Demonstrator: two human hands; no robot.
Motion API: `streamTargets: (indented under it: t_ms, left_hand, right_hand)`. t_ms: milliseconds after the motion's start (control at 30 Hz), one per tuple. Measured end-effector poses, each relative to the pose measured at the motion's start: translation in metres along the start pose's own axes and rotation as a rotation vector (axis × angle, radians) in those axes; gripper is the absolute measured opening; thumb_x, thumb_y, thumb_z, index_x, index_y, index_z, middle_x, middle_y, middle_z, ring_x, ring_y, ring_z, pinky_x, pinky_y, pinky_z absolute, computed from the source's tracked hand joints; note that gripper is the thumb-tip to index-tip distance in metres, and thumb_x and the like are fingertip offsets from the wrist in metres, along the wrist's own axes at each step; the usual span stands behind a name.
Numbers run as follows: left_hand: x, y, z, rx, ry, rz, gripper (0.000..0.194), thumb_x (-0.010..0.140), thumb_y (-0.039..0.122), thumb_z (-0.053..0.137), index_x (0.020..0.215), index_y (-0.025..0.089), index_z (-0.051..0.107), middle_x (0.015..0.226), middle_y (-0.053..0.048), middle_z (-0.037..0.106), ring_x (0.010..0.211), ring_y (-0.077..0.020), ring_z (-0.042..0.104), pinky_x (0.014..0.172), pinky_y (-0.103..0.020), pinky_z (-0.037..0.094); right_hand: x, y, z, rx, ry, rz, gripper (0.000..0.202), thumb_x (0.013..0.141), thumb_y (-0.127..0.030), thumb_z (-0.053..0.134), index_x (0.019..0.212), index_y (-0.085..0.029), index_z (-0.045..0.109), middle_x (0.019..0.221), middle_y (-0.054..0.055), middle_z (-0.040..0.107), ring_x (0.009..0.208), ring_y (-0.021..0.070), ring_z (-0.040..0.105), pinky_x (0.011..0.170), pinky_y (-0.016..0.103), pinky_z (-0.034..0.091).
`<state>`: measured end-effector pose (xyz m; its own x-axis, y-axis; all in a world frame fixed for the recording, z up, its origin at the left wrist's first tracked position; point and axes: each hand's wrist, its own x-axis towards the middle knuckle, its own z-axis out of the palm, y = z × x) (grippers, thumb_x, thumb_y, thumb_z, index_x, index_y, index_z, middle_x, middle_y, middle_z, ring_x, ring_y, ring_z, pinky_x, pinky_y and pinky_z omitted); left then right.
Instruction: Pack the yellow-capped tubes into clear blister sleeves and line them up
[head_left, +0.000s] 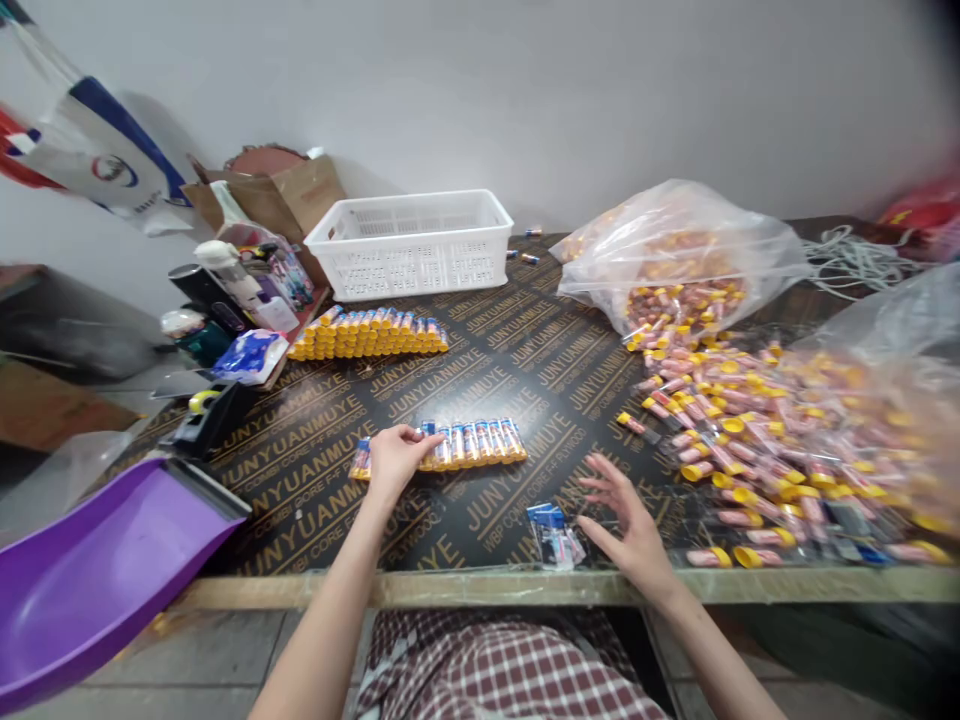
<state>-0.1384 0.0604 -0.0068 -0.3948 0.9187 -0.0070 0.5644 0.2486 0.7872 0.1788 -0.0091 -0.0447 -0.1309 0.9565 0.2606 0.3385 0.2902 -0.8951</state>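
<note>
My left hand (397, 455) is at a row of small blue-and-white labelled tubes (480, 442) with yellow caps, lying side by side on the dark table. Its thumb and fingers are pinched on a tube at the left part of this row, and the hand hides several others. My right hand (619, 515) hovers with fingers apart and holds nothing. Just left of it lies a small pile of blue-topped clear labels (555, 535) near the table's front edge. Loose pink tubes with yellow caps (739, 430) spread over the right side.
A clear plastic bag (675, 250) spills tubes at the back right. Stacked labelled tubes (367, 335) lie before a white basket (409, 250). Bottles (225, 270) and a black tape dispenser (202, 415) stand left, above a purple dustpan (112, 560). White cord (855, 260) lies far right.
</note>
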Motion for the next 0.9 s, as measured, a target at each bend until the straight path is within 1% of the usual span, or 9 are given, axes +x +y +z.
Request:
streamTargets:
  t_ms: [133, 200, 300, 333, 400, 500, 600, 767, 900]
  left_hand:
    - [0.014, -0.014, 0.004, 0.312, -0.051, 0.081, 0.037, 0.061, 0.054, 0.065, 0.054, 0.018, 0.061, 0.058, -0.007, 0.065, 0.062, -0.0224, 0.059, 0.059, -0.028, 0.037]
    - [0.010, -0.014, 0.008, 0.336, 0.010, 0.068, 0.038, 0.065, 0.055, 0.060, 0.059, 0.018, 0.064, 0.061, -0.007, 0.065, 0.065, -0.0236, 0.060, 0.059, -0.028, 0.036]
    - [-0.013, -0.001, 0.019, 0.218, 0.092, 0.110, 0.038, 0.071, 0.054, 0.055, 0.069, 0.018, 0.066, 0.062, -0.005, 0.064, 0.063, -0.0206, 0.058, 0.059, -0.027, 0.036]
    - [-0.025, 0.005, 0.028, 0.157, 0.058, 0.154, 0.038, 0.074, 0.053, 0.054, 0.070, 0.018, 0.066, 0.061, -0.003, 0.063, 0.061, -0.0188, 0.057, 0.059, -0.026, 0.036]
    - [-0.051, 0.019, 0.051, 0.055, -0.169, 0.277, 0.035, 0.077, 0.050, 0.053, 0.068, 0.018, 0.066, 0.063, -0.002, 0.063, 0.060, -0.0161, 0.056, 0.061, -0.025, 0.037]
    - [-0.083, 0.032, 0.093, 0.101, -0.488, 0.421, 0.024, 0.071, 0.042, 0.065, 0.072, 0.019, 0.066, 0.073, -0.003, 0.064, 0.069, -0.0168, 0.057, 0.063, -0.025, 0.037]
    - [-0.097, 0.032, 0.119, 0.206, -0.571, 0.427, 0.014, 0.065, 0.031, 0.071, 0.070, 0.018, 0.065, 0.074, -0.003, 0.063, 0.073, -0.0181, 0.056, 0.064, -0.025, 0.036]
    - [-0.096, 0.024, 0.121, 0.163, -0.582, 0.355, 0.006, 0.068, 0.021, 0.067, 0.066, 0.018, 0.063, 0.070, -0.001, 0.064, 0.068, -0.0160, 0.057, 0.063, -0.025, 0.035]
    - [-0.097, 0.021, 0.117, 0.139, -0.568, 0.365, 0.005, 0.071, 0.019, 0.064, 0.067, 0.019, 0.064, 0.069, -0.002, 0.066, 0.068, -0.0161, 0.058, 0.065, -0.025, 0.035]
  right_hand:
    - [0.015, 0.019, -0.009, -0.435, 0.042, -0.060, 0.038, 0.081, -0.025, 0.055, 0.118, -0.024, 0.053, 0.131, 0.008, 0.046, 0.119, 0.0241, 0.046, 0.097, 0.042, 0.041]
    - [0.030, 0.033, -0.024, -0.714, 0.133, -0.041, 0.035, 0.080, -0.027, 0.055, 0.115, -0.022, 0.056, 0.128, 0.009, 0.050, 0.117, 0.0239, 0.047, 0.097, 0.042, 0.040]
    - [0.057, 0.054, -0.054, -0.843, 0.212, 0.044, 0.041, 0.079, -0.028, 0.057, 0.118, -0.016, 0.055, 0.128, 0.015, 0.049, 0.116, 0.0302, 0.043, 0.097, 0.048, 0.036]
    - [0.066, 0.060, -0.062, -0.869, 0.221, 0.072, 0.043, 0.079, -0.027, 0.057, 0.119, -0.013, 0.053, 0.127, 0.018, 0.049, 0.115, 0.0326, 0.043, 0.095, 0.050, 0.034]
    - [0.083, 0.067, -0.074, -0.904, 0.214, 0.120, 0.045, 0.079, -0.022, 0.055, 0.121, -0.010, 0.051, 0.118, 0.021, 0.055, 0.109, 0.0351, 0.046, 0.090, 0.051, 0.035]
    - [0.098, 0.067, -0.072, -0.909, 0.137, 0.151, 0.044, 0.075, -0.011, 0.052, 0.120, -0.010, 0.053, 0.098, 0.017, 0.062, 0.093, 0.0303, 0.054, 0.081, 0.042, 0.041]
    - [0.091, 0.055, -0.054, -0.872, 0.040, 0.140, 0.055, 0.070, -0.008, 0.053, 0.125, -0.017, 0.049, 0.093, 0.010, 0.061, 0.078, 0.0223, 0.058, 0.072, 0.032, 0.044]
    - [0.049, 0.022, -0.025, -0.609, -0.030, 0.087, 0.072, 0.075, -0.013, 0.049, 0.141, -0.022, 0.021, 0.082, -0.001, 0.060, 0.068, 0.0144, 0.059, 0.070, 0.026, 0.048]
    - [0.018, 0.009, -0.015, -0.284, 0.024, 0.131, 0.037, 0.081, -0.023, 0.051, 0.117, -0.022, 0.049, 0.084, 0.001, 0.063, 0.071, 0.0163, 0.061, 0.071, 0.030, 0.050]
